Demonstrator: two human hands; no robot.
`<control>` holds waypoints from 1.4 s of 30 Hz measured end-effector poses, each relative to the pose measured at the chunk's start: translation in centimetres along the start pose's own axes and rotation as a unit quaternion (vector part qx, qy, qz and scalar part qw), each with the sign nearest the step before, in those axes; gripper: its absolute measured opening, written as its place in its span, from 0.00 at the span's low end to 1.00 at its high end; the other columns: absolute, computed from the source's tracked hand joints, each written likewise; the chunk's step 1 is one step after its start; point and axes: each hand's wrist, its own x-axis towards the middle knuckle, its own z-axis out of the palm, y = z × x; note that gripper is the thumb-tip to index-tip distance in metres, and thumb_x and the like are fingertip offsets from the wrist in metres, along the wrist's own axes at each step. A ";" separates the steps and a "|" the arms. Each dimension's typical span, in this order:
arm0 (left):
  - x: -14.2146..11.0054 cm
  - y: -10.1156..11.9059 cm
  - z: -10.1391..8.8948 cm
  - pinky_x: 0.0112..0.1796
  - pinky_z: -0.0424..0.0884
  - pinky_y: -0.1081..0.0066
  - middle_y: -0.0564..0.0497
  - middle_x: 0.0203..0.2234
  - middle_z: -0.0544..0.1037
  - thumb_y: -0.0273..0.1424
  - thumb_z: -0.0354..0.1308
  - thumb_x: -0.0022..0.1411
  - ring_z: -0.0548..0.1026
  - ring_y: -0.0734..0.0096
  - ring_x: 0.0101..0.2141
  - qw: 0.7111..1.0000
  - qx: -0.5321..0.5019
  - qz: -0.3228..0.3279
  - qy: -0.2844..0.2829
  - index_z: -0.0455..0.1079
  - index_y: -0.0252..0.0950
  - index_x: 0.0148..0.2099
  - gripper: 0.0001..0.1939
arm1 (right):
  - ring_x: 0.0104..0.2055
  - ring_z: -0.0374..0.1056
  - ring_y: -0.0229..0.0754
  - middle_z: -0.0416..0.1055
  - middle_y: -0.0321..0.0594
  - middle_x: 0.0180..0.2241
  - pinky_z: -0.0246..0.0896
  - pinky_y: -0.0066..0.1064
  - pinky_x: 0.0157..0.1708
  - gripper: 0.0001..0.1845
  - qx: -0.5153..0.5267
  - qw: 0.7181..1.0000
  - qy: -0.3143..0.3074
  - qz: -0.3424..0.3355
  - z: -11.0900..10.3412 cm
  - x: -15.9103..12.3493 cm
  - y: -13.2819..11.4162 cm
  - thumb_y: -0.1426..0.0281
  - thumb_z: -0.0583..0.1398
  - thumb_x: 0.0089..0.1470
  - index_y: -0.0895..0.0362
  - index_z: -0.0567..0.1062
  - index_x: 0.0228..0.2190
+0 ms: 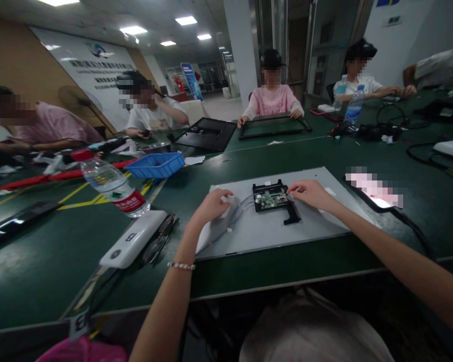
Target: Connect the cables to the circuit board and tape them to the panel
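Note:
A grey flat display panel lies on the table in front of me. On it sits a green circuit board in a black plastic frame, with thin grey cables running off to the left. My right hand is at the board's right edge, fingertips pinched together; whatever is between them is too small to name. Over the panel's left part is my left hand, loosely curled with thumb and forefinger apart. A whitish piece shows beside it, and I cannot tell whether they touch.
Left of the panel are a white power bank, glasses, a water bottle and a blue tray. A phone with a cable lies right. Across the table, a person in pink holds a black frame.

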 end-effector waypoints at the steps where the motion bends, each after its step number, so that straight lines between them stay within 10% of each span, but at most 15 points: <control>1: 0.0 -0.1 0.0 0.37 0.70 0.70 0.47 0.38 0.76 0.30 0.53 0.53 0.73 0.70 0.30 1.000 0.000 0.003 0.003 0.73 0.35 0.46 0.17 | 0.34 0.70 0.41 0.77 0.39 0.35 0.63 0.32 0.37 0.11 0.001 1.000 0.000 0.001 0.0 0.0 -0.1 0.67 0.57 0.52 0.55 0.79 0.33; 8: -0.2 0.2 -1.0 0.32 0.68 0.70 0.49 0.28 0.77 0.37 0.56 0.53 0.73 0.68 0.28 0.994 -0.086 -0.025 0.055 0.75 0.35 0.34 0.12 | 0.35 0.70 0.41 0.76 0.39 0.36 0.64 0.33 0.38 0.12 -0.007 1.000 0.008 -0.007 -0.3 -0.2 -0.5 0.67 0.57 0.52 0.55 0.79 0.34; 13: -0.8 1.0 -2.6 0.29 0.68 0.73 0.48 0.28 0.76 0.44 0.62 0.50 0.73 0.71 0.27 0.938 -0.315 -0.072 0.128 0.74 0.33 0.36 0.19 | 0.35 0.70 0.41 0.76 0.40 0.38 0.65 0.34 0.38 0.12 -0.009 1.000 0.009 -0.013 -0.2 -0.2 -0.4 0.66 0.57 0.52 0.55 0.79 0.34; 17: -1.1 2.0 -2.5 0.32 0.70 0.72 0.50 0.26 0.76 0.42 0.65 0.48 0.73 0.73 0.27 0.913 -0.389 -0.087 0.084 0.73 0.33 0.35 0.18 | 0.35 0.70 0.41 0.76 0.40 0.37 0.65 0.34 0.38 0.11 -0.004 1.000 0.013 -0.015 -0.1 -0.2 -0.4 0.68 0.57 0.52 0.55 0.79 0.34; 25: -1.4 2.5 -0.9 0.27 0.72 0.69 0.49 0.24 0.76 0.39 0.63 0.47 0.74 0.68 0.24 0.938 -0.316 -0.137 -0.042 0.72 0.32 0.34 0.15 | 0.34 0.70 0.41 0.76 0.40 0.36 0.65 0.35 0.39 0.10 -0.013 0.999 0.024 -0.027 -0.2 -0.3 -0.6 0.69 0.57 0.53 0.55 0.79 0.33; 32: -1.1 1.8 -1.4 0.26 0.67 0.73 0.51 0.31 0.75 0.40 0.57 0.54 0.72 0.72 0.26 0.980 -0.146 -0.072 0.113 0.70 0.35 0.40 0.15 | 0.35 0.70 0.41 0.74 0.44 0.41 0.67 0.35 0.36 0.13 -0.017 0.996 0.057 -0.059 0.0 0.0 -0.9 0.71 0.56 0.55 0.56 0.77 0.40; 42: -1.6 2.8 -0.9 0.36 0.67 0.68 0.51 0.33 0.73 0.40 0.61 0.50 0.72 0.66 0.35 0.994 -0.086 0.044 -0.044 0.67 0.38 0.42 0.18 | 0.57 0.59 0.48 0.64 0.49 0.56 0.57 0.45 0.55 0.23 -0.100 0.952 -0.072 -0.279 1.8 -0.8 -7.8 0.71 0.53 0.58 0.57 0.64 0.55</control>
